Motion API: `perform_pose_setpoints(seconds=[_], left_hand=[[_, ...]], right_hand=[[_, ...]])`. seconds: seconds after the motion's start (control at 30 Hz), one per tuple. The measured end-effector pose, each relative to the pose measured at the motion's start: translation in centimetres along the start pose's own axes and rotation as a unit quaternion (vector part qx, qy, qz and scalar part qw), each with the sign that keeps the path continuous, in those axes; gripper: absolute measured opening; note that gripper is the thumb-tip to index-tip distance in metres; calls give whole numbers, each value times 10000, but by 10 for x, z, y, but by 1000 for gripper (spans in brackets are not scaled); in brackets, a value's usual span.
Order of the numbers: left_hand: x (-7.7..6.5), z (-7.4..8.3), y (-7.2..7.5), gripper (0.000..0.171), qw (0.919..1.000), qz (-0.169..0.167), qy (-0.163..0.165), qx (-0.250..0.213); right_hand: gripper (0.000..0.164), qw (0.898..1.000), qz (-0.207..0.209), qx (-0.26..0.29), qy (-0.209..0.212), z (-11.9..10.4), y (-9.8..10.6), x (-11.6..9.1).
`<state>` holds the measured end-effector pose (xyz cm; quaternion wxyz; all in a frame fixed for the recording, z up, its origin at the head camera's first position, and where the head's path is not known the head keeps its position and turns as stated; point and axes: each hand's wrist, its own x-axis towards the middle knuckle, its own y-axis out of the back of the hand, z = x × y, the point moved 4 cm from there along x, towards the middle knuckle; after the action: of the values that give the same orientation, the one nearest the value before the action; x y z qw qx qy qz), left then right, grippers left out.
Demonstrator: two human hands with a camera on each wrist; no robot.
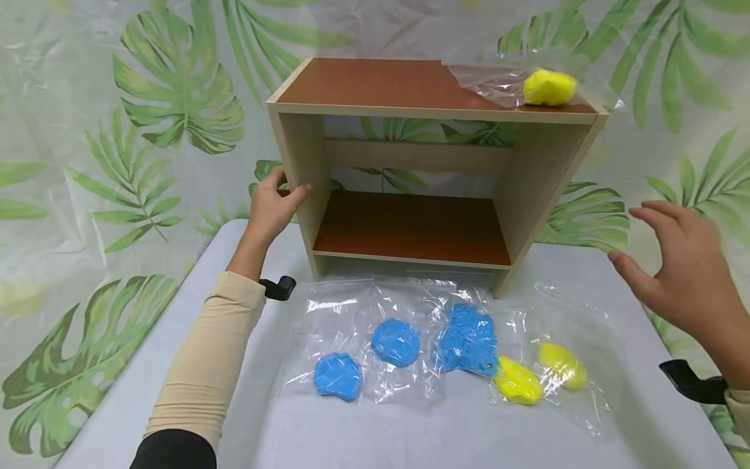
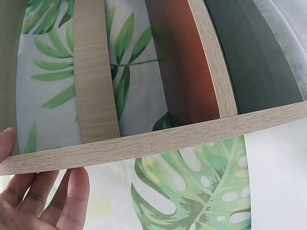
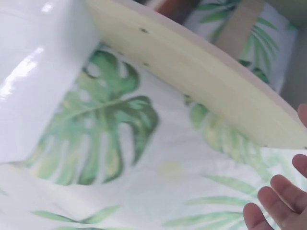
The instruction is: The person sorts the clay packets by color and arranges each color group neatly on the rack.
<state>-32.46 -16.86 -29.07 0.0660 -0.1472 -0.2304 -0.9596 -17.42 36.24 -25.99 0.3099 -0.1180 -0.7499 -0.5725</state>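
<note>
A small wooden shelf unit (image 1: 410, 225) with brown boards stands upright on a white table. My left hand (image 1: 274, 205) grips the front edge of its left side panel (image 2: 158, 139), thumb on the inner side and fingers against the outer face. To the right of the unit, my right hand (image 1: 682, 260) is raised with fingers spread, apart from the right side panel (image 3: 192, 72) and holding nothing. On the unit's top board lies a clear bag with a yellow lump (image 1: 549, 87) that looks like modelling clay.
In front of the unit lie several clear zip bags. They hold blue clay-like lumps (image 1: 338, 376) on the left and middle, and yellow ones (image 1: 518, 381) on the right. A leaf-patterned sheet (image 1: 176, 117) hangs behind the white table (image 1: 363, 436).
</note>
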Motion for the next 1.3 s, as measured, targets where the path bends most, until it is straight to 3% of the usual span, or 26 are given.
perform_pose_setpoints(seconds=[0.17, 0.4, 0.53, 0.67, 0.87, 1.03, 1.2, 1.3], left_hand=[[-1, 1, 1, 45, 10000, 55, 80, 1], [0, 1, 2, 45, 9999, 150, 62, -55], [0, 1, 0, 48, 9998, 136, 73, -109], [0, -1, 0, 48, 9996, 170, 142, -155], [0, -3, 0, 48, 9996, 162, 203, -143], [0, -3, 0, 47, 9995, 117, 242, -167], [0, -3, -1, 46, 9995, 144, 230, -168], [1, -3, -2, 46, 9996, 154, 191, -129]], right_hand=[[63, 9981, -581, -171, -79, 9, -25, -27], [65, 9928, -1145, -37, 338, 21, -74, -73], [64, 9880, -1504, -40, 360, 24, -95, -97], [61, 9797, -2001, 20, 66, 28, -108, -111], [64, 9549, -2950, 86, -317, 35, -125, -129], [63, 9489, -3114, 330, -384, 36, -133, -137], [47, 9407, -3266, 721, -577, 36, -135, -141], [48, 9345, -3360, 931, -718, 41, -137, -145]])
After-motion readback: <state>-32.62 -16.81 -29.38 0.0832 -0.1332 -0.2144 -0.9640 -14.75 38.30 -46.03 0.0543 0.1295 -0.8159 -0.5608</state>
